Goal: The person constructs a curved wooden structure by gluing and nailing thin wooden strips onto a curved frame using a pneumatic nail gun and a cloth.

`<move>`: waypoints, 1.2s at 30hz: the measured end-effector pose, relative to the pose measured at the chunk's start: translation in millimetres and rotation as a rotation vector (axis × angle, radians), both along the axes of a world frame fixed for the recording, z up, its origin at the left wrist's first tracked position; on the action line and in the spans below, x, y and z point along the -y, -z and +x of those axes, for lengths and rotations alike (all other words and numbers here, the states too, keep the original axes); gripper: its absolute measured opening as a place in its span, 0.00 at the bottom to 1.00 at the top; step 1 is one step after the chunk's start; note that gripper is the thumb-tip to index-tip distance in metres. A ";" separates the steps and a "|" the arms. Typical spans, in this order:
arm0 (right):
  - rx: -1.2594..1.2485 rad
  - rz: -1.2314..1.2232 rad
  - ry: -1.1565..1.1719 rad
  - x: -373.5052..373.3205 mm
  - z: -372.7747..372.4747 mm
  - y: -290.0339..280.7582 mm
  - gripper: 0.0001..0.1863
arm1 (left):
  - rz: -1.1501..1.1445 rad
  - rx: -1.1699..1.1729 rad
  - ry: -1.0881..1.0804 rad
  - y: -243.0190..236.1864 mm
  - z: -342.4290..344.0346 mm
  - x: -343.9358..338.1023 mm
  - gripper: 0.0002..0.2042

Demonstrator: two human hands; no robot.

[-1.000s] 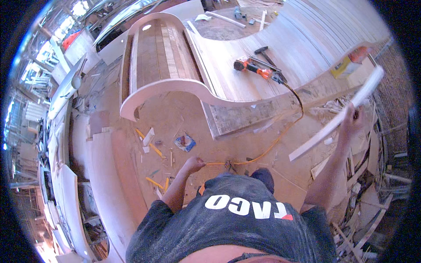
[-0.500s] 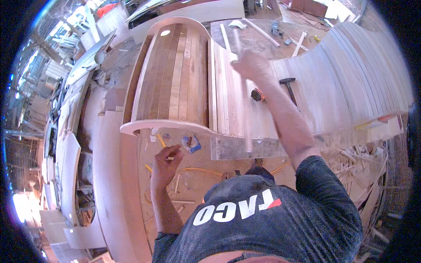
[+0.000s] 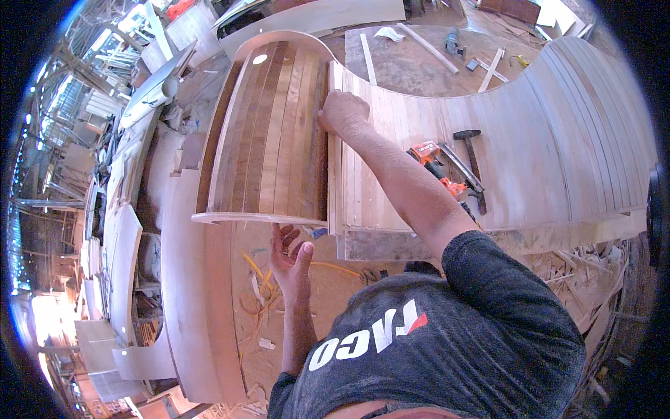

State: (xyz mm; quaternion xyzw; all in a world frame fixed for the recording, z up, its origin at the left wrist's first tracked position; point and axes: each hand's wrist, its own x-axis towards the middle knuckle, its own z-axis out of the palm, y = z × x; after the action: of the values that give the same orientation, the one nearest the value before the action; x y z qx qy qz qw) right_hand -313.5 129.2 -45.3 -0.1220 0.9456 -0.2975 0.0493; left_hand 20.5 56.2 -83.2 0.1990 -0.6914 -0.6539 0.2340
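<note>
A large curved wooden panel of narrow slats (image 3: 516,133) lies before me, joining a rounded section of browner slats (image 3: 262,133) with a pale rim. Where they meet, a long thin wooden strip (image 3: 336,188) runs from far to near. My right hand (image 3: 343,112) is curled over its far part, closed, with the fingertips on the dark edge beside it. Below the near rim, my left hand (image 3: 292,260) is open, palm up with fingers spread, and holds nothing. Under my right forearm lies an orange and black nail gun (image 3: 440,167), partly hidden. A hammer (image 3: 471,167) rests beside it.
A board (image 3: 412,66) beyond the panel bears loose wooden strips and a grey power tool (image 3: 455,43). To the left stands a long curved pale panel (image 3: 199,293). A yellow hose (image 3: 342,269) crosses the littered floor. Wood scraps (image 3: 569,269) are piled at the right.
My right hand has moved left with the wooden strip, from over the pale slats to the joint. My left hand has opened and shifted right, nearer the rim. More of the nail gun shows.
</note>
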 end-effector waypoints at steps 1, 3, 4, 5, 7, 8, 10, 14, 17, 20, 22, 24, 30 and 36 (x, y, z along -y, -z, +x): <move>-0.001 0.005 0.005 2.5 -1.9 3.9 0.22 | 0.005 -0.001 0.005 4.1 -2.3 0.9 0.43; -0.034 0.030 0.015 6.4 -6.7 11.9 0.23 | 0.031 0.012 0.039 14.7 -8.2 4.5 0.40; -0.034 0.033 0.017 7.8 -8.3 12.4 0.23 | 0.034 0.012 0.041 14.6 -10.6 3.7 0.40; -0.039 0.038 0.026 8.5 -10.3 12.8 0.23 | 0.045 0.011 0.061 13.6 -13.9 2.0 0.37; -0.045 0.044 0.039 9.2 -14.9 13.1 0.23 | 0.058 0.008 0.086 12.2 -20.4 -0.1 0.34; -0.042 0.039 0.051 9.3 -17.4 12.9 0.22 | 0.068 0.013 0.105 11.6 -23.6 -0.7 0.33; -0.036 0.036 0.057 11.8 -17.5 9.6 0.22 | 0.080 0.020 0.119 12.0 -28.4 1.8 0.31; -0.037 0.080 -0.018 15.6 -22.1 5.8 0.22 | -0.103 -0.011 0.066 18.3 -33.5 6.1 0.29; -0.065 0.118 0.005 24.6 -29.5 25.5 0.22 | -0.270 0.013 0.052 25.0 -32.0 8.5 0.30; -0.060 0.138 -0.063 20.9 -29.9 23.7 0.21 | -0.374 0.019 0.045 26.3 -33.5 9.1 0.32; -0.152 0.070 0.036 17.1 -36.5 27.4 0.22 | -0.417 0.017 0.069 33.4 -37.4 9.2 0.36; -0.092 0.082 -0.013 19.5 -20.6 10.0 0.22 | -0.413 0.032 0.032 33.0 -34.6 8.4 0.37; -0.075 0.069 -0.033 15.0 -16.5 7.1 0.21 | -0.388 -0.032 -0.038 41.4 -41.0 1.8 0.41; -0.098 0.051 -0.045 14.8 -16.3 13.8 0.20 | -0.428 -0.042 -0.099 52.5 -47.5 -0.7 0.44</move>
State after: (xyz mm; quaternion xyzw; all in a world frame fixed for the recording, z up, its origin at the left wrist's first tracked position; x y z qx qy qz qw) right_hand -329.8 114.5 -59.1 -0.1562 0.9512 -0.2658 0.0128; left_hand -27.0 56.9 -135.7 0.1647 -0.7989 -0.4838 0.3172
